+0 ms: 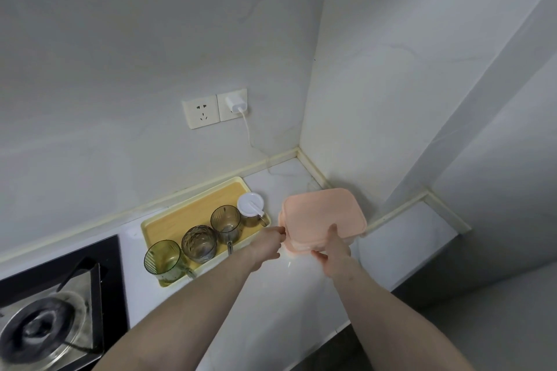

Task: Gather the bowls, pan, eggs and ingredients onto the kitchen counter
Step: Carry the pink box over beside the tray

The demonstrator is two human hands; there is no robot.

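Observation:
A pink lidded plastic box (322, 214) is at the right end of the white counter (271, 310), near the wall corner. My right hand (333, 253) grips its near edge, thumb on the lid and fingers underneath. My left hand (266, 245) holds its left side, fingers curled at the rim. The lid hides what is inside. I cannot tell whether the box rests on the counter or hangs just above it.
A yellow tray (193, 208) left of the box carries three glass mugs (199, 242) and a white-lidded jar (250, 206). A gas burner (45, 322) sits at the far left. A charger cable (247, 132) runs from the wall socket to the counter.

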